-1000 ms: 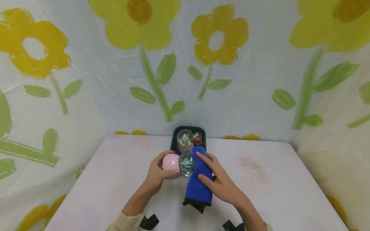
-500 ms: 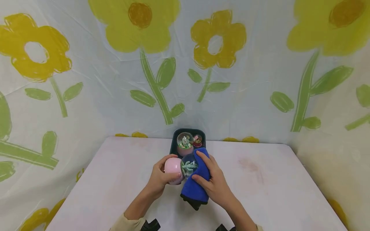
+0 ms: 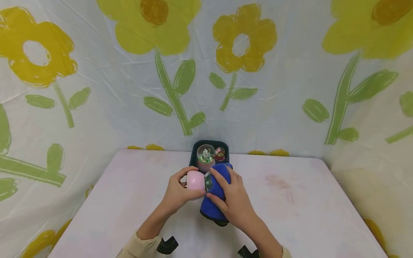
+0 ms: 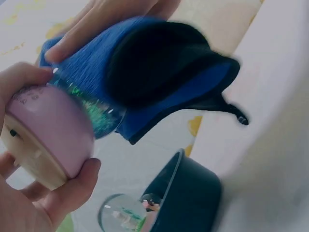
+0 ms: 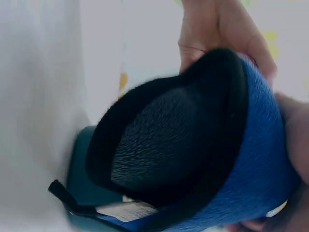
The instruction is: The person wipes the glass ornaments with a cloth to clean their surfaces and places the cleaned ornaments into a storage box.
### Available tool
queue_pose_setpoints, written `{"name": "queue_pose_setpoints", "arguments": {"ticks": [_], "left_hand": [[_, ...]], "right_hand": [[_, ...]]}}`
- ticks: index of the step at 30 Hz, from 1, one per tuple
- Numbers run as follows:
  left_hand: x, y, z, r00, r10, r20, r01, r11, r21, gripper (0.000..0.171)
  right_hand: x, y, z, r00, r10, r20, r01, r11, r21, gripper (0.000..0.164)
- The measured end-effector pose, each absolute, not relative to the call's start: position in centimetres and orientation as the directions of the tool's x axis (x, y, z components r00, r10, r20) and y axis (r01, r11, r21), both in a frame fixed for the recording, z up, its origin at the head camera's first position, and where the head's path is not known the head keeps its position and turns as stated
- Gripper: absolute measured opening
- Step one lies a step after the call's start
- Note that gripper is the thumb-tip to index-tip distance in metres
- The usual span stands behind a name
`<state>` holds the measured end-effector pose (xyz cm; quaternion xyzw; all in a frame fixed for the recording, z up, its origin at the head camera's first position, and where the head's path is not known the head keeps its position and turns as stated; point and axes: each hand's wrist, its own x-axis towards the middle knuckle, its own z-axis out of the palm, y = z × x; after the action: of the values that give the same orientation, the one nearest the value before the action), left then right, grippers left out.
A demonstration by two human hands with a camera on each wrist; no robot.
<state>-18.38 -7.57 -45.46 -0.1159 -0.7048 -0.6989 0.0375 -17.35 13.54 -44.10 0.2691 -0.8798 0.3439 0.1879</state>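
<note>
My left hand (image 3: 175, 193) grips the pink base of a snow globe (image 3: 195, 181), which is turned on its side with its glass dome to the right. In the left wrist view, the underside of the base (image 4: 31, 154) is pale, and green glitter shows inside the dome (image 4: 104, 121). My right hand (image 3: 235, 200) holds a blue cloth (image 3: 213, 211) with black edging, wrapped over the dome. Most of the glass is hidden under it. From the right wrist, the cloth's folded end (image 5: 164, 140) hides the globe almost entirely.
Just beyond my hands, a dark green tray (image 3: 194, 154) stands near the table's back edge. Inside it are a larger snow globe (image 3: 205, 157) with a pink base and a small red-based one (image 3: 220, 154). A flower-printed sheet (image 3: 277, 118) hangs behind the white table (image 3: 306, 200).
My right hand has moved left with the cloth, which now covers more of the dome. My left hand keeps its grip on the base, which has shifted slightly.
</note>
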Motion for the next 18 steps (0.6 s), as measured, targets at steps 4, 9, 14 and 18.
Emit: {"name": "queue_pose_setpoints", "arguments": {"ticks": [4,9,14,18], "left_hand": [[-18.7,-7.7,-45.4,-0.971,0.111,0.212,0.208,-0.044,0.977,0.065],[-18.9,-7.6,-45.8,-0.977,0.124,0.173,0.168,-0.046,0.985,0.064],[-19.4,-7.4,-46.4,-0.975,0.130,0.177,0.172,-0.051,0.984,0.063],[-19.6,-7.5,-46.9,-0.970,0.159,0.183,0.178,-0.048,0.983,0.063]], "right_hand": [[-17.3,13.8,-44.1,-0.763,-0.300,0.572,-0.645,0.409,-0.646,0.072],[-17.4,13.9,-44.7,-0.798,-0.338,0.498,-0.599,0.358,-0.716,0.071],[-18.4,14.5,-45.1,-0.816,-0.375,0.440,-0.567,0.375,-0.733,0.074],[-18.9,14.6,-45.6,-0.829,-0.392,0.400,-0.542,0.384,-0.747,0.072]]}}
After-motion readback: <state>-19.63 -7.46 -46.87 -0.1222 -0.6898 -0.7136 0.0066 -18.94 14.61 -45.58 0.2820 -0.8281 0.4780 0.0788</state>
